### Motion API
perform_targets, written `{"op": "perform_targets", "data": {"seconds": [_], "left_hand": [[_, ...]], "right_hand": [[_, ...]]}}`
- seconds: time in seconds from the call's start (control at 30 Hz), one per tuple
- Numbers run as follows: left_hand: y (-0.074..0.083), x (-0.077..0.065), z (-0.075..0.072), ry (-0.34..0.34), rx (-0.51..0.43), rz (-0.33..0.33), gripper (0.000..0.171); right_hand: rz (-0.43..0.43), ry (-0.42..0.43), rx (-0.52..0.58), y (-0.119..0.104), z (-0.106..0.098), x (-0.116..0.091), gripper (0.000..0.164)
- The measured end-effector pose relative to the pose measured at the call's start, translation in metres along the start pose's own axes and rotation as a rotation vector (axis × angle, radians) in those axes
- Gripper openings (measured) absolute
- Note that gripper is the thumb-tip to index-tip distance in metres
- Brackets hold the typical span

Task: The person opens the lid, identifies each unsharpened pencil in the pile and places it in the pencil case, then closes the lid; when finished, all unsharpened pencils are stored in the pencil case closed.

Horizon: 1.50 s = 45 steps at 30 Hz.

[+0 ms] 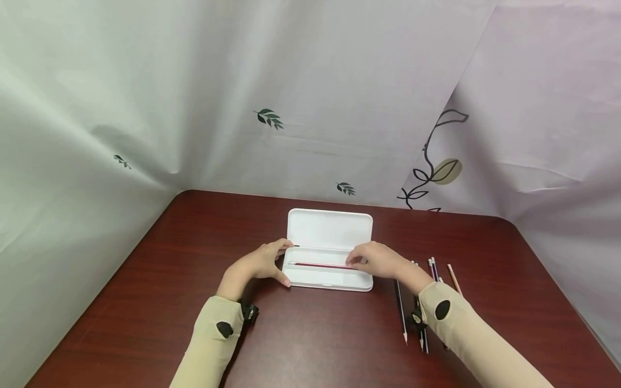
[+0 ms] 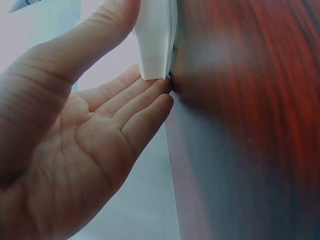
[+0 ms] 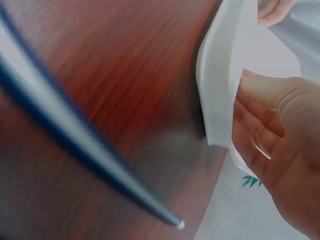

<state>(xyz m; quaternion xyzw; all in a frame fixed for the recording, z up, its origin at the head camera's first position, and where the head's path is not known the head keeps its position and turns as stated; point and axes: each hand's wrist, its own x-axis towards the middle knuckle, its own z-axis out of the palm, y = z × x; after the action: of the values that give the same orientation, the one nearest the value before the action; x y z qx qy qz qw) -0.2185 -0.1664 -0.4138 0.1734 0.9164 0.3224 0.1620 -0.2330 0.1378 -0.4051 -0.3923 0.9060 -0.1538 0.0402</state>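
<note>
A white pencil case (image 1: 327, 277) lies on the table with its lid (image 1: 330, 229) raised at the back. Inside it, along the back of the tray, is a red pencil (image 1: 315, 264) with a pale left end. My left hand (image 1: 259, 261) holds the case's left end, thumb at the front corner and fingers toward the hinge side. In the left wrist view those fingers touch the end of the case (image 2: 155, 45). My right hand (image 1: 375, 259) reaches over the right end and pinches the red pencil near its right end; its fingertips are partly hidden behind the case wall (image 3: 217, 90).
Right of the case, partly under my right forearm, lie several loose pencils, among them a black pencil (image 1: 400, 310) and a light wooden one (image 1: 454, 278). A blue-and-white striped pencil (image 3: 95, 135) looms close in the right wrist view. A pale curtain (image 1: 310, 108) hangs behind the dark red table (image 1: 233, 215).
</note>
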Motion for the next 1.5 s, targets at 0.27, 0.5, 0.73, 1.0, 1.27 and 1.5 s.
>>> {"op": "perform_targets", "data": {"seconds": [0.27, 0.5, 0.73, 1.0, 1.27, 1.5], "left_hand": [[0.003, 0.000, -0.002, 0.005, -0.003, 0.002, 0.090], [0.003, -0.001, -0.001, -0.006, 0.000, 0.002, 0.091], [0.002, -0.002, -0.001, -0.005, 0.020, 0.005, 0.090], [0.003, -0.002, 0.000, 0.002, 0.004, 0.004, 0.090], [0.000, -0.004, 0.001, 0.001, -0.012, 0.019, 0.090], [0.001, -0.003, 0.001, 0.008, -0.021, 0.029, 0.090]], "right_hand": [[0.070, 0.063, 0.094, 0.010, -0.014, -0.019, 0.023], [0.066, 0.108, 0.145, 0.024, -0.018, -0.044, 0.027], [0.123, 0.132, 0.158, 0.032, -0.022, -0.075, 0.026], [0.194, 0.191, 0.178, 0.036, -0.022, -0.115, 0.024], [0.380, 0.213, 0.231, 0.029, -0.019, -0.138, 0.023], [0.631, 0.189, 0.390, 0.018, -0.017, -0.147, 0.029]]}}
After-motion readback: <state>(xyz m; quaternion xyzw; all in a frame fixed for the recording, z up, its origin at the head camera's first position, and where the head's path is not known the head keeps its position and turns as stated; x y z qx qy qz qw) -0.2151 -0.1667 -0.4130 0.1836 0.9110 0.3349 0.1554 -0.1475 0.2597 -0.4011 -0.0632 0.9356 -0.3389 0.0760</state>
